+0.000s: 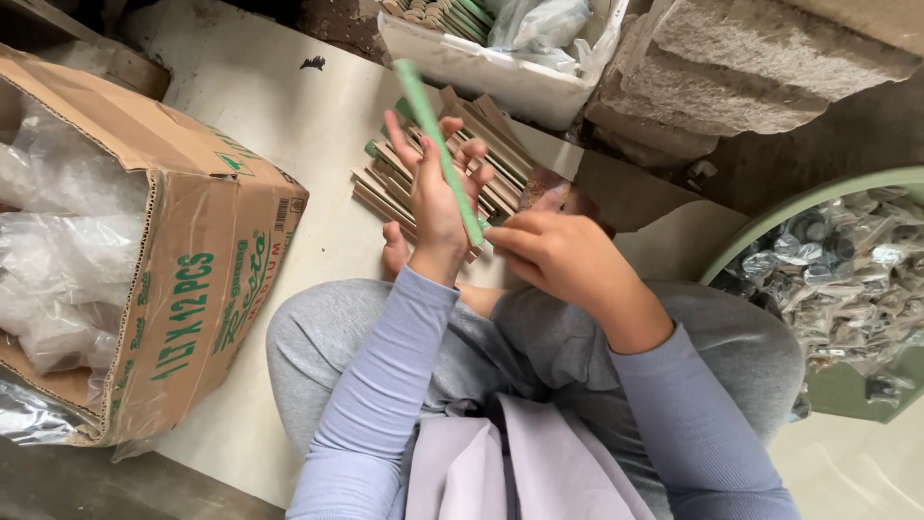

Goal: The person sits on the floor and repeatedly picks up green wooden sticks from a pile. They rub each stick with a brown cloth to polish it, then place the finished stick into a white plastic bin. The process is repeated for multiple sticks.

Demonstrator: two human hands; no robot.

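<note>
My left hand (435,188) is raised palm-away with fingers spread, a long thin green stick (438,144) lying across it and slanting up to the left. My right hand (553,252) pinches the lower end of that green stick near my knees. Just beyond both hands lies a pile of flat brown and green sticks (496,159) on the pale floor sheet (289,106). I sit cross-legged in grey trousers, a bare toe showing under my left wrist.
An open cardboard box (192,279) with clear plastic bags stands at the left. A white foam tray (500,67) with more sticks and bags sits at the top. Stone blocks (760,58) lie top right. A green basin (818,202) of small wrapped dark pieces is at the right.
</note>
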